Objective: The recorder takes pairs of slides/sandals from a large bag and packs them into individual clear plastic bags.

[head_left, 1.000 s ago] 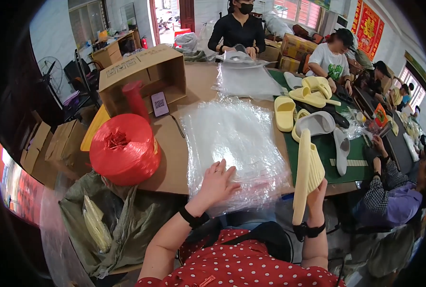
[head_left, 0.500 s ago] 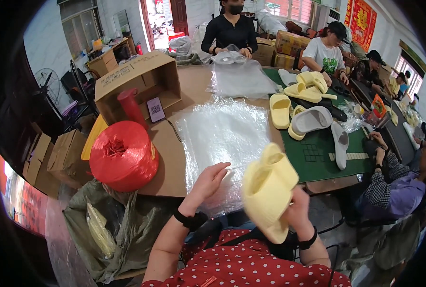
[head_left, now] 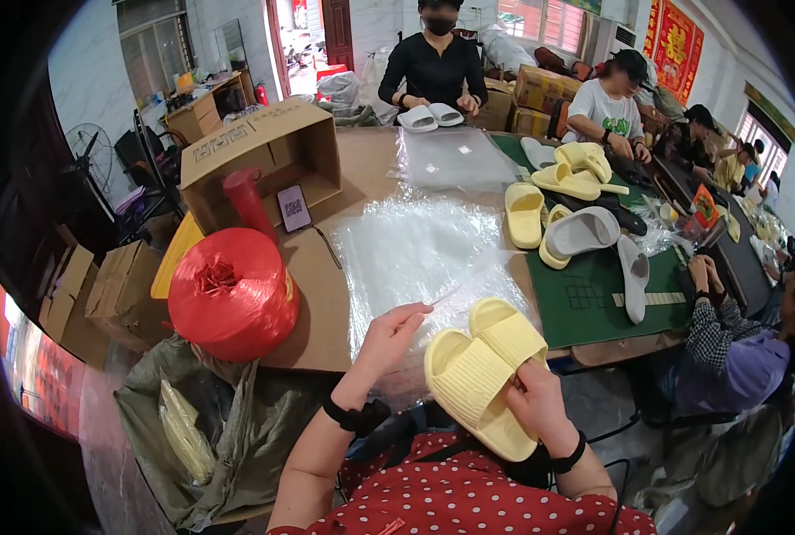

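My right hand (head_left: 537, 403) grips a pair of pale yellow slippers (head_left: 486, 366), held together side by side, soles toward me, just off the table's near edge. My left hand (head_left: 390, 334) pinches the near edge of a clear plastic bag from the stack of clear bags (head_left: 415, 254) lying flat on the brown table (head_left: 313, 308). The lifted bag stretches from my fingers toward the slippers.
A big red spool of plastic twine (head_left: 232, 292) sits at my left beside an open cardboard box (head_left: 263, 156). More yellow and grey slippers (head_left: 576, 227) lie on a green mat (head_left: 593, 294). Several other people work around the table.
My right hand has lowered the slippers and turned them from upright to side by side in front of me. My left hand has lifted a bag edge off the stack.
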`<state>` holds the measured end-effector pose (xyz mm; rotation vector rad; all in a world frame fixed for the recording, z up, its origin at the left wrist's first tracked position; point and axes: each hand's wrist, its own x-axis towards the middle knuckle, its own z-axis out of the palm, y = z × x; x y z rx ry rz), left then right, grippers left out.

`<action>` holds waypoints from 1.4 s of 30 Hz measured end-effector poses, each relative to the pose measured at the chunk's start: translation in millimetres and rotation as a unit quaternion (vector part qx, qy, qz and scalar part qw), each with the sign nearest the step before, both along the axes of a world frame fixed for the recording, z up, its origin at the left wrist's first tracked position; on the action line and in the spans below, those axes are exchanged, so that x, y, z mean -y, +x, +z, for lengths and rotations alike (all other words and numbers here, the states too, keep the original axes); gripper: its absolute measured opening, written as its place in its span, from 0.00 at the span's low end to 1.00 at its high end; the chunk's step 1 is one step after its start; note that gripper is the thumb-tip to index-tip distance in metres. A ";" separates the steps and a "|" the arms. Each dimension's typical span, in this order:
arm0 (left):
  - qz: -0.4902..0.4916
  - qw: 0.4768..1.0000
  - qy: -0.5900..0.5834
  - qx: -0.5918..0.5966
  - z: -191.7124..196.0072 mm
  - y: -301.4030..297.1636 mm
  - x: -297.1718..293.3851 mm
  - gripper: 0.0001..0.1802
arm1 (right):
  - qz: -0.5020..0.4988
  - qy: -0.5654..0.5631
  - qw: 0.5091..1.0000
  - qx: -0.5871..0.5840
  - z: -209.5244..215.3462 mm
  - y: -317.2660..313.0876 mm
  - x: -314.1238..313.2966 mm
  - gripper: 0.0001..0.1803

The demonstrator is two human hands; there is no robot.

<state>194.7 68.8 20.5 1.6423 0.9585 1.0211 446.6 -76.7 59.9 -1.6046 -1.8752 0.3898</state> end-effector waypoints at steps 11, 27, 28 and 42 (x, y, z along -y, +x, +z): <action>-0.094 0.994 -0.045 0.025 0.9 6.5 9.7 0.22 | 0.022 0.041 0.999 0.028 -7.5 -0.4 -17.0 0.09; -0.197 0.893 0.326 -0.239 42.5 29.9 45.2 0.25 | -0.008 0.045 0.996 -0.079 -107.9 -21.8 -102.6 0.08; -0.195 0.898 0.325 -0.222 40.8 31.2 44.2 0.25 | 0.000 0.112 0.990 0.091 -118.9 -21.0 -122.1 0.08; -0.253 0.935 0.225 -0.106 69.0 -17.0 48.4 0.22 | -0.118 0.070 0.990 0.039 -49.9 -99.3 -244.6 0.10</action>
